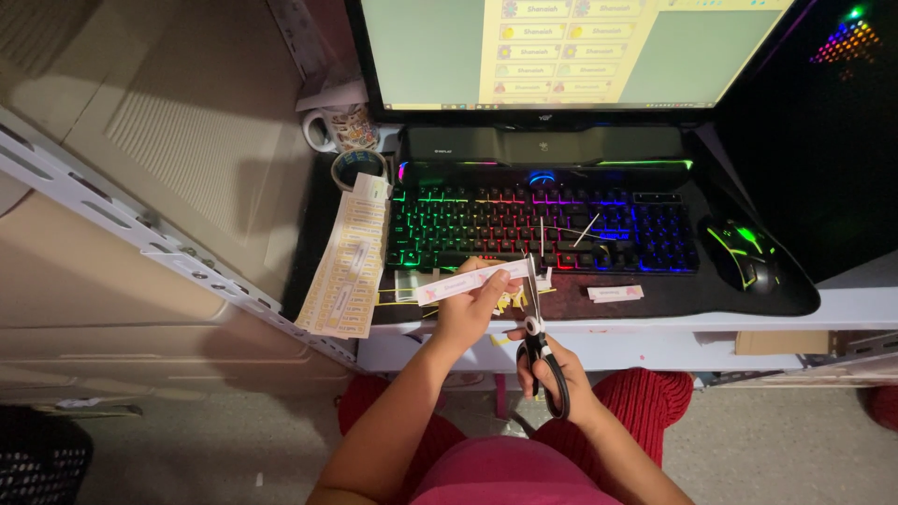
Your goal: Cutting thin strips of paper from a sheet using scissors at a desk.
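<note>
So my left hand [465, 313] is pinching a long pale label strip [468, 280] between thumb and fingers, holding it out flat just above the front edge of the surface [655, 323]. My right hand [554, 374] is wrapped through the black handles of the scissors [535, 309], blades pointing up and away from me, parted a bit, with the right end of the strip sitting right at them. Little yellow offcuts [510, 301] are lying on the surface right under the strip, and one cut label [615, 293] sits off to the right, in front of the rainbow-lit keyboard [543, 229]. A long yellow sticker sheet [348, 262] hangs over the left edge, near a tape roll [358, 166] and a mug [341, 128]. Glowing mouse [741, 252] is at far right, monitor [561, 51] up top.
</note>
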